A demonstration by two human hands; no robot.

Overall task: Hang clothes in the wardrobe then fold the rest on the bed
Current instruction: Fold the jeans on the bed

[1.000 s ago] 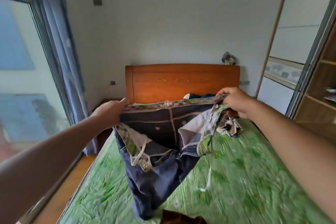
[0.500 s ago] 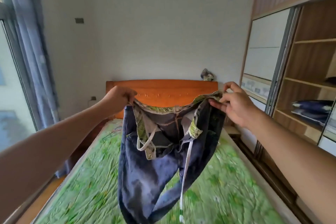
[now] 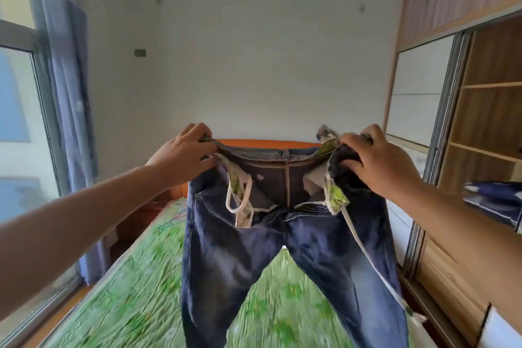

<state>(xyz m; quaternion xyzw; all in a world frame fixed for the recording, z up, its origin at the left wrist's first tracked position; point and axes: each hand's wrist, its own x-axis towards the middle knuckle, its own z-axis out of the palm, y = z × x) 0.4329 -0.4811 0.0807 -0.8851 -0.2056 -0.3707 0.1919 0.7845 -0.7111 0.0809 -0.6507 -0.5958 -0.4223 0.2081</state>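
Observation:
A pair of dark blue jeans (image 3: 248,251) hangs in the air over the bed (image 3: 124,302), both legs dangling downward. My left hand (image 3: 183,150) grips the left end of the waistband. My right hand (image 3: 375,158) grips the right end, where the denim is bunched. The fly is open, showing green patterned lining and white pocket bags. A white drawstring (image 3: 370,260) trails down on the right. The open wardrobe (image 3: 491,121) stands to the right.
The bed has a green patterned cover and an orange wooden headboard (image 3: 254,142). A window (image 3: 19,127) with a blue curtain (image 3: 67,87) fills the left side. Folded blue fabric (image 3: 494,198) lies on a wardrobe shelf. A narrow floor strip runs along each side of the bed.
Both hands have lifted the jeans higher and spread the waistband wide. The legs now hang apart and straight. The view has tilted upward.

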